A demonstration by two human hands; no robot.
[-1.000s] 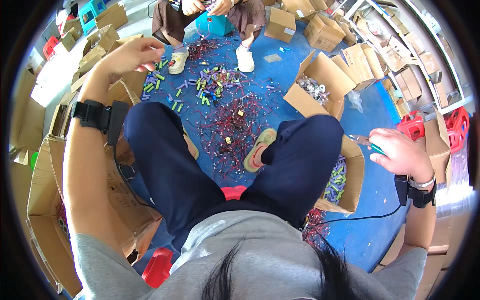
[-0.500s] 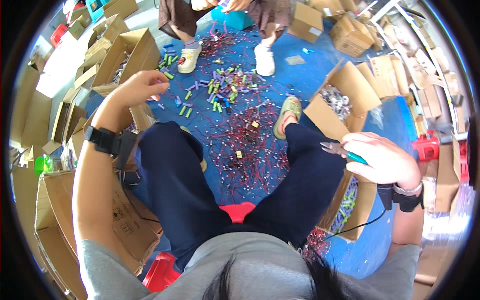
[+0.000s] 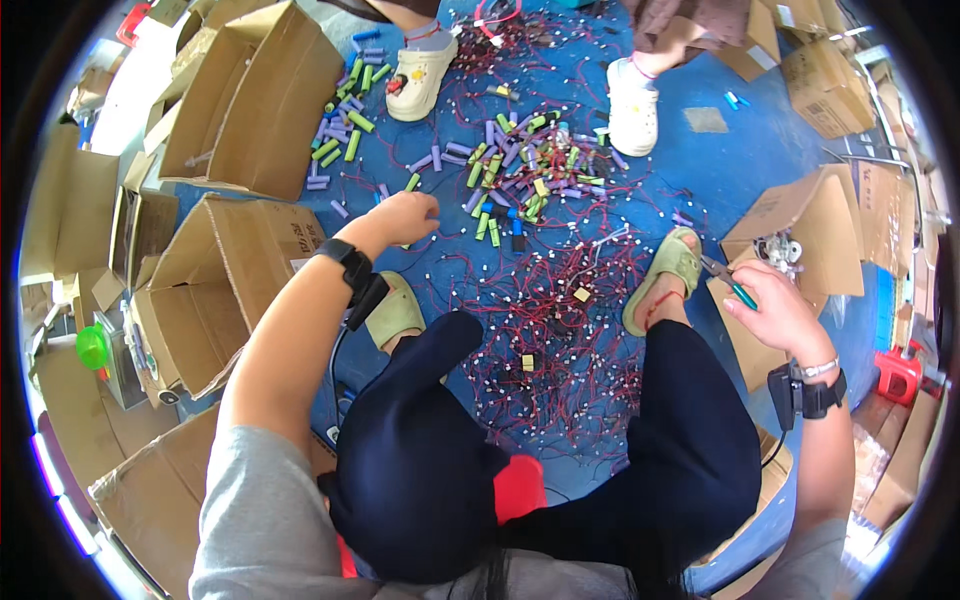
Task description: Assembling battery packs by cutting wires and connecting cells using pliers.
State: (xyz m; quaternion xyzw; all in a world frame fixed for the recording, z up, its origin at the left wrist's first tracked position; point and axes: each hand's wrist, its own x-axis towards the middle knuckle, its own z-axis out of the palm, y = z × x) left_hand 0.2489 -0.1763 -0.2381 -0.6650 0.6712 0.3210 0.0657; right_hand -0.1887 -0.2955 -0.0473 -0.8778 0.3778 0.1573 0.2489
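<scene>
My left hand (image 3: 405, 218) is over the blue floor, left of a loose pile of purple and green cylindrical battery cells (image 3: 512, 165). Its fingers are curled and the fingertips are hidden, so what they hold, if anything, does not show. One green cell (image 3: 412, 182) lies just above the hand. My right hand (image 3: 775, 312) grips a pair of wire cutters (image 3: 742, 294) by the teal handles, the metal jaws pointing up and left beside my green slipper (image 3: 668, 262). Red and black wires with small white connectors (image 3: 560, 340) are spread between my feet.
Cardboard boxes stand along the left (image 3: 250, 100) and near left (image 3: 205, 300). On the right, an open box (image 3: 800, 225) holds shiny metal parts. Another person's white clogs (image 3: 632, 105) are beyond the cells. A red stool (image 3: 520, 485) is beneath me.
The view has tilted and shifted left. My left hand has moved inward to the edge of the battery cells. The wire cutters remain in my right hand, now beside my right foot.
</scene>
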